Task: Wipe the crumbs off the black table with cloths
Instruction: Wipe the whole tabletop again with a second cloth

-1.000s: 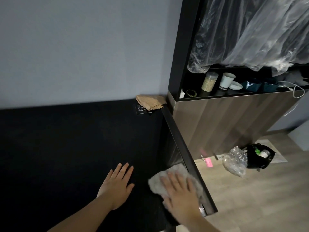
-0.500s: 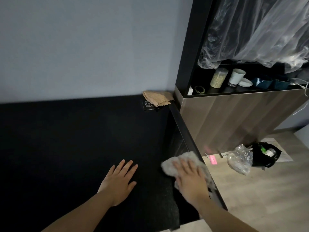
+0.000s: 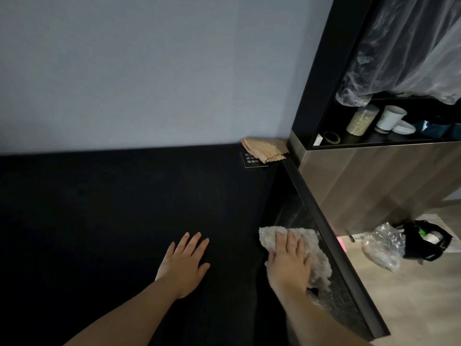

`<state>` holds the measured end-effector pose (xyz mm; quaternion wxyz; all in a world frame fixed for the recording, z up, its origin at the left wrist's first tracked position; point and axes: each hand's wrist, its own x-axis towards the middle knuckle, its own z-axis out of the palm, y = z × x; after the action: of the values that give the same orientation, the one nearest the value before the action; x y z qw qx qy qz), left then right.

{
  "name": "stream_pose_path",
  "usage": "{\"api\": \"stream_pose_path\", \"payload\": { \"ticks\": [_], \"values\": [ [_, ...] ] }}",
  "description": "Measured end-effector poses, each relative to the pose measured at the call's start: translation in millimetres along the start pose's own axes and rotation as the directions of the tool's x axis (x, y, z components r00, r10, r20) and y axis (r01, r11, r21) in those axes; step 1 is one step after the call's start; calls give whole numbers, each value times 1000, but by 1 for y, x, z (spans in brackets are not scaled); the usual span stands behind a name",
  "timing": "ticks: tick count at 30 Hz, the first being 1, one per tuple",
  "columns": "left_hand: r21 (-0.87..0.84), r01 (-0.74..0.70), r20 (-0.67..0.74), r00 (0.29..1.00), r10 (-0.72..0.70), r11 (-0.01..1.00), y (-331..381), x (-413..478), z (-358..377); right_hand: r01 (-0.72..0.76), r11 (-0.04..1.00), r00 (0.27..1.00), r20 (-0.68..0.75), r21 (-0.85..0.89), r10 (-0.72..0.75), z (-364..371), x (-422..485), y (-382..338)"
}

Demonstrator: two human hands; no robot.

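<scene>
The black table (image 3: 112,208) fills the lower left of the head view. My right hand (image 3: 289,263) lies flat, fingers straight, pressing a grey-beige cloth (image 3: 269,237) onto the table close to its raised right edge. My left hand (image 3: 185,262) rests flat on the bare black surface to the left of the cloth, fingers spread, holding nothing. A second, tan cloth (image 3: 264,148) lies folded in the far right corner against the wall. No crumbs show on the dark surface.
A small black sign (image 3: 252,161) lies under the tan cloth. A wood-fronted cabinet (image 3: 374,186) stands right of the table, its shelf holding a jar (image 3: 361,119) and white cup (image 3: 390,118). A clear plastic bag (image 3: 383,245) and black bag (image 3: 427,242) sit on the floor.
My right hand has pushed the cloth forward along the table's right edge, away from the near corner. My left hand has stayed flat in about the same spot.
</scene>
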<state>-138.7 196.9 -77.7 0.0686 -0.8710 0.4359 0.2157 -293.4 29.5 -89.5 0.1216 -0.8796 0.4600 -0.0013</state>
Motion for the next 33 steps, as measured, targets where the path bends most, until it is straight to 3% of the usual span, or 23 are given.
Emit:
{"api": "stream_pose_path", "payload": {
  "ticks": [1, 2, 4, 6, 8, 11, 13, 15, 17, 19, 21, 23, 25, 26, 28, 30, 31, 32, 33],
  "values": [
    [1, 0, -1, 1000, 0, 1000, -2, 1, -1, 24, 999, 1000, 16, 31, -24, 5, -9, -17],
    [-2, -2, -4, 1000, 2, 1000, -3, 2, -1, 135, 990, 990, 24, 35, -136, 12, -21, -33],
    [-15, 0, -11, 1000, -1, 1000, -3, 4, 1, 433, 901, 901, 30, -16, -432, 27, -35, -45],
    [-19, 6, -12, 1000, -6, 1000, -4, 6, 0, 529, 845, 848, 100, -82, -521, 18, -20, -37],
    [-34, 17, -13, 1000, -17, 999, -7, 10, -3, 496, 853, 868, 57, -163, -494, 8, 12, -11],
    [-66, 59, -18, 998, -60, 996, -8, 17, -5, 144, 987, 989, 42, -65, -141, -5, 45, 5],
    [-78, 98, -22, 995, -100, 992, -4, 20, -5, 78, 997, 997, 27, -7, -77, -4, 43, -18],
    [-85, 134, -29, 990, -137, 987, -1, 25, -7, 222, 975, 972, 75, 31, -223, 10, 26, -44],
    [-96, 155, -30, 987, -158, 983, 1, 31, -11, 485, 874, 872, 78, -5, -483, 21, 19, -49],
    [-91, 164, -26, 986, -167, 982, 1, 35, -14, 587, 807, 809, 106, -72, -579, 14, 37, -40],
    [-94, 163, -17, 986, -165, 982, -1, 37, -17, 552, 825, 833, 49, -124, -550, 5, 69, -18],
    [-104, 160, -6, 987, -162, 982, -4, 39, -18, 328, 940, 944, 76, -90, -322, -6, 97, -5],
    [-105, 154, 0, 988, -155, 982, -5, 40, -20, 128, 991, 990, 56, -46, -126, -8, 102, -16],
    [-105, 152, 3, 988, -152, 983, -5, 41, -21, 129, 991, 991, 41, -22, -128, -5, 93, -29],
    [-110, 152, 2, 988, -153, 982, -9, 44, -22, 327, 945, 944, 40, 21, -328, 12, 65, -56],
    [-119, 157, -3, 987, -158, 980, -17, 47, -26, 600, 800, 795, 124, -18, -593, 23, 50, -71],
    [-116, 155, 0, 988, -156, 981, -22, 48, -29, 639, 769, 758, 197, -31, -622, 20, 54, -73],
    [-108, 152, 3, 988, -152, 983, -29, 50, -31, 618, 784, 773, 225, -57, -593, 12, 66, -69],
    [-103, 148, 5, 989, -149, 983, -36, 52, -34, 575, 811, 815, 159, -106, -557, 4, 82, -61]
  ]
}}
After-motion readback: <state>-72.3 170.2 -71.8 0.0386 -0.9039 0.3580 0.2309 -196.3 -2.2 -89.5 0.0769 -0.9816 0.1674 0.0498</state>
